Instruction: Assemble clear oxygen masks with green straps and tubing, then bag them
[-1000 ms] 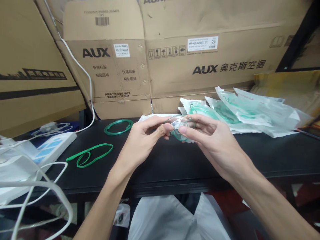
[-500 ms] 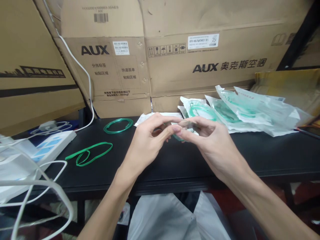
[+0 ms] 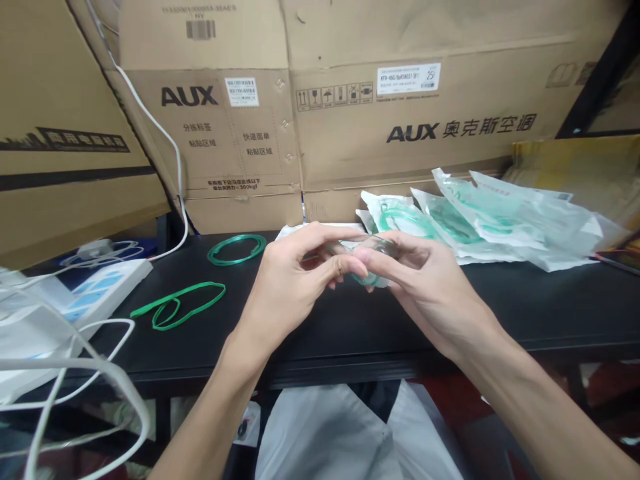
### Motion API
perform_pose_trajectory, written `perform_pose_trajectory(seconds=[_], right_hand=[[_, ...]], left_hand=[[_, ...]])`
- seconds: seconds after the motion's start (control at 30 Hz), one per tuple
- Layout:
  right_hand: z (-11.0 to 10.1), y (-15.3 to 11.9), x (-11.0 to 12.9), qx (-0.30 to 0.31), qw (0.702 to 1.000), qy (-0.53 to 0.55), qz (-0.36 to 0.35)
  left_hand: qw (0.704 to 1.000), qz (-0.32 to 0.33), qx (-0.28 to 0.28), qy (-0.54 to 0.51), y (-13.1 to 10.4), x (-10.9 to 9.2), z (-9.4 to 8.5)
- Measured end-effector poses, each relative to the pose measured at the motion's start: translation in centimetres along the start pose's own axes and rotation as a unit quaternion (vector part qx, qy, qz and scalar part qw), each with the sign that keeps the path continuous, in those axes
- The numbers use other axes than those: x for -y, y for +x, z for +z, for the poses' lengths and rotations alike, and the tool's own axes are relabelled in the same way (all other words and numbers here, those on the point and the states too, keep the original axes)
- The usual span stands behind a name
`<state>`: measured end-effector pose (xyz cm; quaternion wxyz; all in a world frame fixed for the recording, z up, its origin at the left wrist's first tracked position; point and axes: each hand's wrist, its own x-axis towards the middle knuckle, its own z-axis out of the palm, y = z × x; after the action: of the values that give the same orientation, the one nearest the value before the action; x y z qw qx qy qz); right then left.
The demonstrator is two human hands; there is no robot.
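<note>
On the counter (image 3: 320, 337), a green strap (image 3: 163, 299) lies at the left, with a coiled green tube (image 3: 235, 263) beyond it; the left hand (image 3: 295, 267) and the right hand (image 3: 423, 267) are close together, both pinching a clear plastic piece (image 3: 379, 246) between them; a light, even grip would probably suit, as hard squeezing might buckle it; bags of green tubing (image 3: 493, 217) lie to the right.
</note>
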<state>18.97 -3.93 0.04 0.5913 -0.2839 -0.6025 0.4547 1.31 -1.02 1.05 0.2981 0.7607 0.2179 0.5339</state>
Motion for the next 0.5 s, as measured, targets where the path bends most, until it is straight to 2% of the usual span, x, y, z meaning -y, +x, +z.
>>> perform_pose_trajectory(seconds=[0.17, 0.27, 0.4, 0.5], right_hand=[[-0.12, 0.10, 0.34, 0.023, 0.998, 0.058, 0.005], [-0.08, 0.22, 0.56, 0.031, 0.996, 0.083, 0.007], [0.06, 0.05, 0.72, 0.000, 0.998, 0.053, -0.022], [0.03, -0.24, 0.68, -0.020, 0.999, 0.002, -0.030]], left_hand=[[1.000, -0.006, 0.022, -0.001, 0.13, -0.09, -0.22], [1.000, -0.008, 0.010, 0.008, 0.18, 0.03, -0.45], [1.000, -0.017, -0.020, 0.014, 0.08, 0.10, -0.72], [0.999, -0.023, -0.020, 0.013, 0.00, 0.08, -0.84]])
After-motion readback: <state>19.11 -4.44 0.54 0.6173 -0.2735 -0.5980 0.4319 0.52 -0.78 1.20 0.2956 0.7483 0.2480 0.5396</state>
